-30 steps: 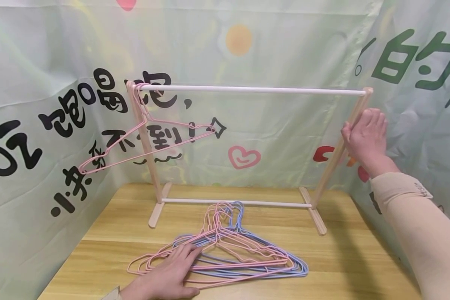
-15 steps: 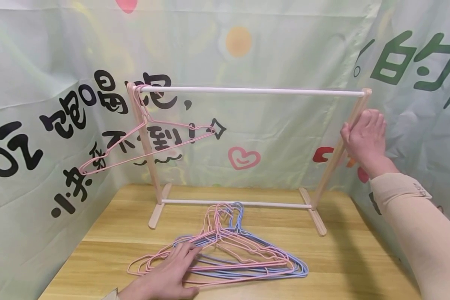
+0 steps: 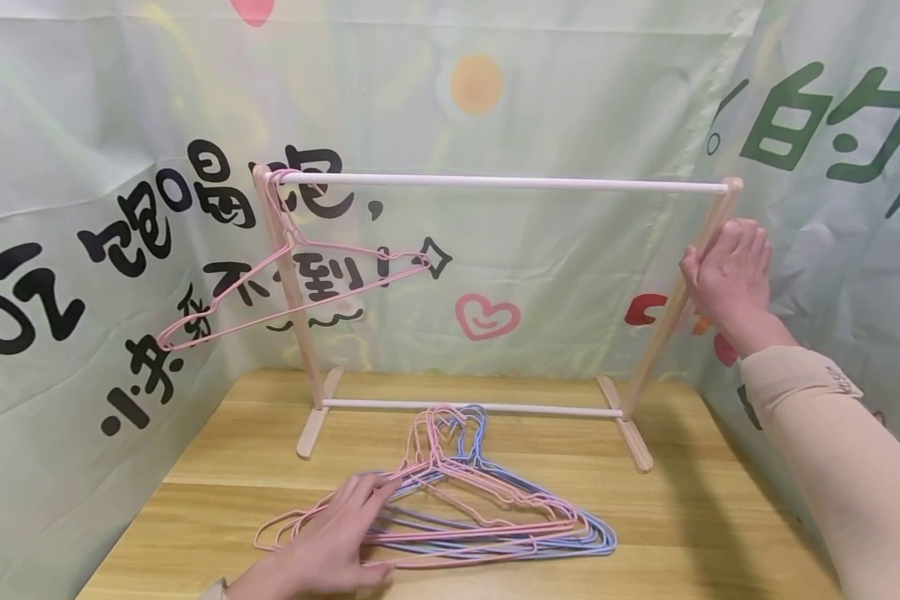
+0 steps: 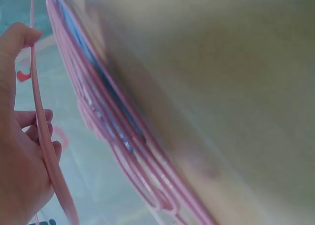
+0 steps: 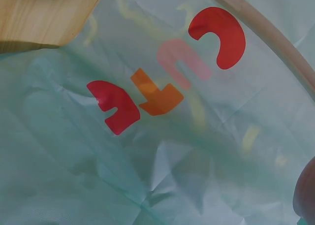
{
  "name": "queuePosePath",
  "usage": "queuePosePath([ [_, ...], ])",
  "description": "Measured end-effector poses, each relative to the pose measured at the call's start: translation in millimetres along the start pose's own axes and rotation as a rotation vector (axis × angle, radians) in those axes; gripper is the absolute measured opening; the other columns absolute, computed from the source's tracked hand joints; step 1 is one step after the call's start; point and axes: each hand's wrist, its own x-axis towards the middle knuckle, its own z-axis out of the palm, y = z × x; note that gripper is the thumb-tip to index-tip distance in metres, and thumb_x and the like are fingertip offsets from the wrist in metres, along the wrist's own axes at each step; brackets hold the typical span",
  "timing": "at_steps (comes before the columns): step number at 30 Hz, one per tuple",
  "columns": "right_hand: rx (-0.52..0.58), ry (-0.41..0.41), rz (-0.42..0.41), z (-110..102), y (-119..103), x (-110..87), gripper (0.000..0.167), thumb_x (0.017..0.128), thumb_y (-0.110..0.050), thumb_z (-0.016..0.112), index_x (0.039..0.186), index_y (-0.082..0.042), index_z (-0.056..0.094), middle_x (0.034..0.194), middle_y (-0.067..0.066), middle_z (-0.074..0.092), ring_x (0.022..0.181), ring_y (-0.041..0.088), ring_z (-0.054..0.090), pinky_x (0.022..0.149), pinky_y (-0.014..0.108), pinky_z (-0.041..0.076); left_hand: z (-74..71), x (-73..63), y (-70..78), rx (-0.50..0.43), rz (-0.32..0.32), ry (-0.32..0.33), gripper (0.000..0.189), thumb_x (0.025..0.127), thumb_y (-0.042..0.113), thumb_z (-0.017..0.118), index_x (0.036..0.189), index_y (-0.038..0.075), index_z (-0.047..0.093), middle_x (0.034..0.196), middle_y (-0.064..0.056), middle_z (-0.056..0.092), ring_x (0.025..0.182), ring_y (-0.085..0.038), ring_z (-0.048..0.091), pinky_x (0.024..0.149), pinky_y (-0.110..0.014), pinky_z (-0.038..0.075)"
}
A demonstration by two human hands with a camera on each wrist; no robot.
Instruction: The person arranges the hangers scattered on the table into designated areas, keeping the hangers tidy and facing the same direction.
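Note:
My left hand [image 3: 322, 537] is at the left end of a pile of pink and blue clothes hangers [image 3: 525, 504] lying on the table. In the left wrist view its thumb and curled fingers hold a pink hanger [image 4: 40, 104], whose wire stands apart from the stacked hangers [image 4: 93, 82]. My right hand [image 3: 731, 271] grips the right wooden post [image 3: 667, 333] of a small clothes rack, thumb on the post's left side. The right wrist view shows that post [image 5: 266, 30] and only a bit of the hand at the lower right edge.
One pink hanger [image 3: 345, 296] hangs at the left end of the rack's white top rail [image 3: 495, 181]. A lower white rail [image 3: 540, 407] joins the rack's feet behind the pile. Printed cloth [image 3: 570, 275] surrounds the wooden table [image 3: 217, 475] at the back and sides.
My left hand has shifted slightly up and to the left, and the front pink hanger's lower bar has lifted a little with it. The right hand stays on the post.

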Motion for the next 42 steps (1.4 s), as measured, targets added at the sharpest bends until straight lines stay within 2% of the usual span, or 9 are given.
queuePosePath([
  [5, -0.001, -0.002, 0.007, -1, -1, -0.6, 0.035, 0.099, -0.018, 0.047, 0.116, 0.010, 0.033, 0.111, 0.032, 0.032, 0.105, 0.051, 0.032, 0.086, 0.060, 0.026, -10.1, 4.8, 0.0, 0.024, -0.005, 0.048, 0.104, 0.068, 0.046, 0.090, 0.154, 0.008, 0.046, 0.137, 0.002, 0.049, 0.118, -0.011, 0.044, 0.094, -0.037, 0.049],
  [13, 0.001, -0.004, 0.003, -1, 0, -1.2, 0.036, 0.098, -0.017, 0.047, 0.116, 0.011, 0.033, 0.111, 0.033, 0.032, 0.104, 0.052, 0.031, 0.087, 0.061, 0.026, -29.4, 13.6, -10.1, 0.067, 0.046, 0.173, 0.107, 0.062, 0.040, 0.093, 0.152, 0.004, 0.047, 0.132, -0.003, 0.053, 0.111, -0.014, 0.045, 0.089, -0.036, 0.046],
  [16, 0.000, -0.010, 0.007, -1, 0, -1.7, 0.036, 0.098, -0.017, 0.047, 0.116, 0.011, 0.032, 0.111, 0.033, 0.031, 0.105, 0.051, 0.031, 0.087, 0.061, 0.026, -41.7, 18.0, -16.7, 0.092, 0.066, 0.227, 0.106, 0.062, 0.040, 0.094, 0.150, 0.002, 0.049, 0.130, -0.006, 0.054, 0.107, -0.016, 0.046, 0.084, -0.035, 0.044],
  [25, 0.008, 0.020, -0.017, -1, 0, -2.5, 0.034, 0.098, -0.016, 0.047, 0.114, 0.010, 0.034, 0.112, 0.033, 0.033, 0.104, 0.051, 0.032, 0.088, 0.060, 0.027, -85.7, 28.6, -31.7, 0.133, 0.091, 0.348, 0.108, 0.061, 0.032, 0.092, 0.151, -0.005, 0.045, 0.128, -0.015, 0.051, 0.107, -0.026, 0.044, 0.087, -0.039, 0.035],
  [30, 0.004, 0.015, -0.015, -2, -1, -1.5, 0.034, 0.098, -0.017, 0.047, 0.114, 0.010, 0.034, 0.111, 0.032, 0.032, 0.104, 0.051, 0.032, 0.088, 0.060, 0.027, -107.2, 35.1, -40.2, 0.174, 0.104, 0.391, 0.108, 0.064, 0.036, 0.087, 0.152, -0.008, 0.041, 0.126, -0.021, 0.051, 0.104, -0.032, 0.044, 0.086, -0.043, 0.033],
  [37, 0.001, -0.016, 0.015, -3, -1, -0.7, 0.036, 0.098, -0.016, 0.047, 0.117, 0.011, 0.033, 0.111, 0.033, 0.031, 0.106, 0.052, 0.031, 0.088, 0.062, 0.026, -136.7, 47.7, -44.2, 0.256, 0.097, 0.495, 0.094, 0.082, 0.048, 0.068, 0.151, -0.010, 0.042, 0.123, -0.030, 0.050, 0.103, -0.044, 0.044, 0.085, -0.052, 0.034],
  [42, 0.004, -0.013, 0.010, -3, -2, -1.7, 0.036, 0.098, -0.016, 0.048, 0.117, 0.011, 0.033, 0.111, 0.033, 0.031, 0.105, 0.052, 0.031, 0.088, 0.061, 0.026, -155.9, 58.3, -47.1, 0.312, 0.118, 0.573, 0.093, 0.079, 0.042, 0.070, 0.150, -0.012, 0.042, 0.122, -0.034, 0.050, 0.098, -0.047, 0.044, 0.080, -0.054, 0.034],
])
